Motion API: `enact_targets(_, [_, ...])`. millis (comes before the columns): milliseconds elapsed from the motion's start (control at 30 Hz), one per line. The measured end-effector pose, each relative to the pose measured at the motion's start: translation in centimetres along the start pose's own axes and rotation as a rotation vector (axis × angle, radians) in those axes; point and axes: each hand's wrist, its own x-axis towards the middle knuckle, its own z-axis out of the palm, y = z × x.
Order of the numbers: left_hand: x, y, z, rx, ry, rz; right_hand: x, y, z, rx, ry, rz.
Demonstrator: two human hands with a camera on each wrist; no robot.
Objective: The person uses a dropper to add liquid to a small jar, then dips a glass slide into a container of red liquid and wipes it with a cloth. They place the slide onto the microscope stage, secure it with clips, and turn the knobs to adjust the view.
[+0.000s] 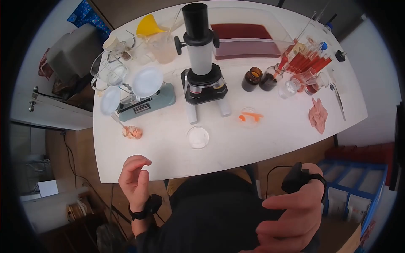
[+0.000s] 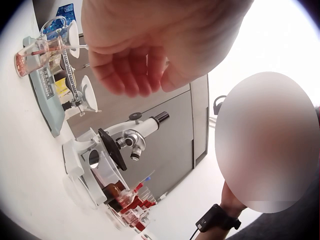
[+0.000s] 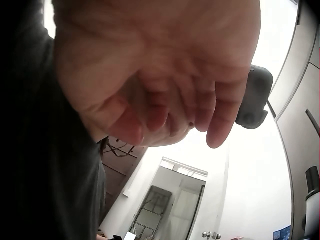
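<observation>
My left hand [image 1: 136, 181] hangs at the table's front edge with loosely bent fingers and holds nothing; the left wrist view shows the same hand [image 2: 155, 45] empty. My right hand [image 1: 291, 215] is in front of my body at the lower right, fingers loosely bent, also empty in the right wrist view [image 3: 160, 65]. Nearest the left hand stands a small glass [image 1: 134, 132] with orange pieces and a pipette in it. A petri dish [image 1: 197, 138] lies before the microscope [image 1: 199, 63]. Another dish with orange pieces [image 1: 253, 115] is to its right.
A balance [image 1: 147, 105] with two white pans stands at the left, a yellow funnel [image 1: 148, 26] behind it. Behind the microscope is a tray of red liquid [image 1: 244, 40]. Brown bottles, red-filled tubes [image 1: 308, 59], a pink glove [image 1: 318, 116] and tweezers [image 1: 338, 101] are at the right.
</observation>
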Motion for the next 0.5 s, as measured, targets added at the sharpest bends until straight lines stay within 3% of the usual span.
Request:
enact_targets(67, [0.5, 0.0, -0.1, -0.015, -0.014, 0.008, 0.1, 1.1, -0.8, 0.066, 0.024, -0.085])
enact_targets(167, [0.9, 0.2, -0.1, -0.054, 0.003, 0.002, -1.4, 1.5, -0.8, 0.145, 0.123, 0.012])
enact_targets(267, [1.4, 0.4, 0.0, -0.044, -0.032, 0.005, -2.3, 1.4, -1.0, 0.231, 0.066, 0.077])
enact_targets(500, [3.0, 0.2, 2.1, -0.097, -0.150, 0.060, -1.9, 1.2, -1.0, 0.288, 0.074, 0.033])
